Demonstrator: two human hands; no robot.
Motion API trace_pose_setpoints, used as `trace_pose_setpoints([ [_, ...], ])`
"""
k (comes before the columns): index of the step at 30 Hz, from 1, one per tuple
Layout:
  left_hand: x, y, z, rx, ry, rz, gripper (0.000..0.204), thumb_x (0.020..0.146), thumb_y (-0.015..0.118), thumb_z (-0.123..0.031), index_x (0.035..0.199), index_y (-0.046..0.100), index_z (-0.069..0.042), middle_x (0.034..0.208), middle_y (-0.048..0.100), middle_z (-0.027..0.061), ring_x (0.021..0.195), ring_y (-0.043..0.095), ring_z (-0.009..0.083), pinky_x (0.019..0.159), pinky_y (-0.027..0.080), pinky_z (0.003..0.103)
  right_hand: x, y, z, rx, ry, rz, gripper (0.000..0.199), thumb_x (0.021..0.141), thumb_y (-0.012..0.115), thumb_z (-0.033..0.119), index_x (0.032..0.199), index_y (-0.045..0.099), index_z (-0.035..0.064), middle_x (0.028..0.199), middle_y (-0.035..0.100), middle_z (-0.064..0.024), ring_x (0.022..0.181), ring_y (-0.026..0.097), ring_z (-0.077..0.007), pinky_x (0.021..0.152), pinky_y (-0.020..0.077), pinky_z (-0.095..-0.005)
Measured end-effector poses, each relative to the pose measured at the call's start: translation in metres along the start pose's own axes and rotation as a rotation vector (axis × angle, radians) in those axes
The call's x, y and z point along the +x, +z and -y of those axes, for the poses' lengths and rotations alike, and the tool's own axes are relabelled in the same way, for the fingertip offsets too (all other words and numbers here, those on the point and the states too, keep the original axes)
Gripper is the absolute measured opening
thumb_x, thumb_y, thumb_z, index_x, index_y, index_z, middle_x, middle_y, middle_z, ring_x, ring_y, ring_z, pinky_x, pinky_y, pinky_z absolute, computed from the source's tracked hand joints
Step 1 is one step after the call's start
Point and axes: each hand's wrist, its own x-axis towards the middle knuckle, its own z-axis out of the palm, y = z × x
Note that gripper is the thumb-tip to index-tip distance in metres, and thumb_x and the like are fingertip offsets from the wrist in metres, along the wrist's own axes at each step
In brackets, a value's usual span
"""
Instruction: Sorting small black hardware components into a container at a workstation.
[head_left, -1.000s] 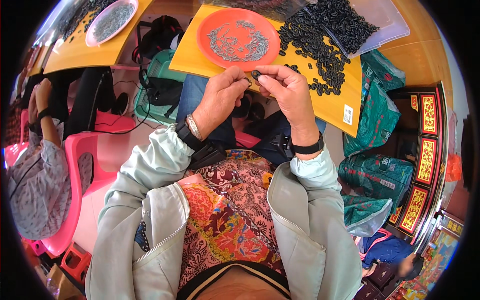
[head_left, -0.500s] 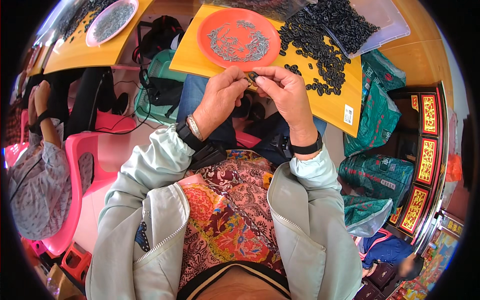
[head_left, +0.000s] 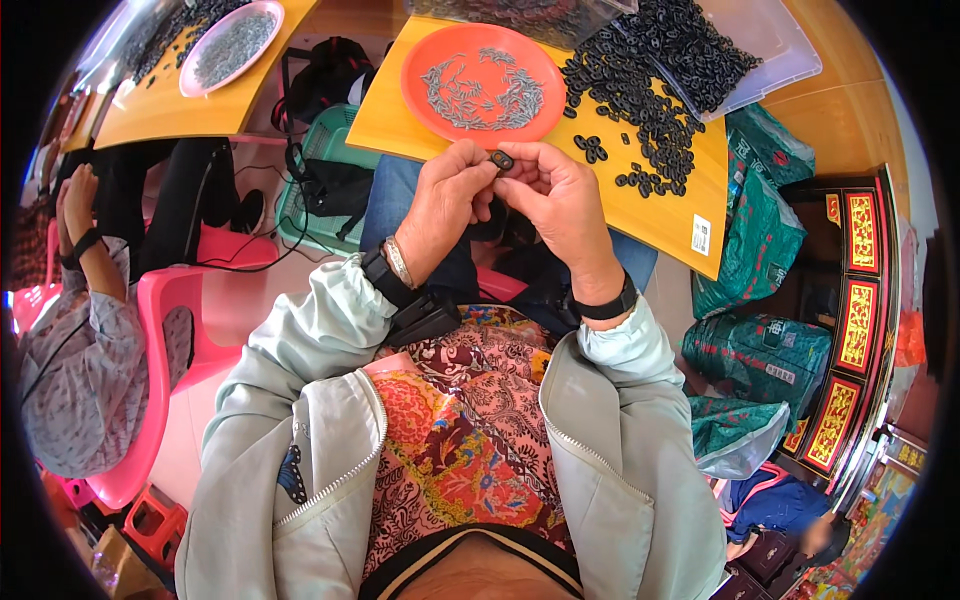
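Note:
A small black oval piece (head_left: 502, 160) with openings in it sits at the meeting fingertips of both hands, just in front of the table edge. My left hand (head_left: 450, 200) pinches it from the left, fingers curled. From the right, my right hand (head_left: 562, 205) holds it between thumb and fingers. Whether a smaller part is also between the fingertips is hidden. Just beyond the hands, a red plate (head_left: 418, 105) bears many small grey screw-like pieces (head_left: 520, 103). To the right of the plate lies a spread of similar black oval pieces (head_left: 655, 130), with a few (head_left: 591, 149) apart from it.
A clear plastic bin (head_left: 780, 60) with black pieces stands on the wooden table (head_left: 690, 235). Green bags (head_left: 755, 350) line the right side. At left are a pink chair (head_left: 150, 370), a seated person (head_left: 75, 350), another table with a pink plate (head_left: 190, 85), and a green basket (head_left: 335, 135).
The black piece has turned up and shows its face between the fingertips; before, it was mostly covered by my right hand. My right hand has tilted and lowered slightly.

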Motion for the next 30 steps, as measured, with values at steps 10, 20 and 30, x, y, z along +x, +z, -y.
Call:
trace_pose_setpoints([
  [10,0.001,-0.004,-0.01,0.259,0.172,0.127,0.013,0.088,0.052,-0.014,0.085,0.048,-0.003,0.069,0.053,0.0054,0.057,0.052,0.013,0.051,0.041,0.025,-0.004,-0.004,0.015,-0.001,-0.011,-0.036,0.028,0.08,0.062,-0.002,0.108,0.059,-0.0035,0.084,0.062,-0.0024,0.073,0.058,-0.0056,0.067,0.0485,-0.018],
  [20,-0.003,-0.006,-0.029,0.697,0.623,0.199,0.014,0.085,0.056,-0.013,0.09,0.048,-0.003,0.075,0.055,0.0151,0.068,0.055,0.0363,0.059,0.045,0.039,-0.014,-0.014,0.037,0.056,0.018,0.095,0.032,0.08,0.061,-0.004,0.113,0.059,-0.0019,0.086,0.061,0.0002,0.075,0.055,-0.0037,0.066,0.0443,-0.0158],
  [30,-0.002,-0.005,-0.028,0.801,0.915,0.115,0.012,0.081,0.058,-0.012,0.084,0.051,-0.002,0.071,0.05,0.0148,0.065,0.053,0.0356,0.055,0.043,0.04,-0.022,-0.007,0.048,-0.017,-0.061,0.091,0.028,0.083,0.061,0.0,0.111,0.06,-0.0014,0.08,0.058,0.002,0.069,0.051,-0.0035,0.061,0.042,-0.0172],
])
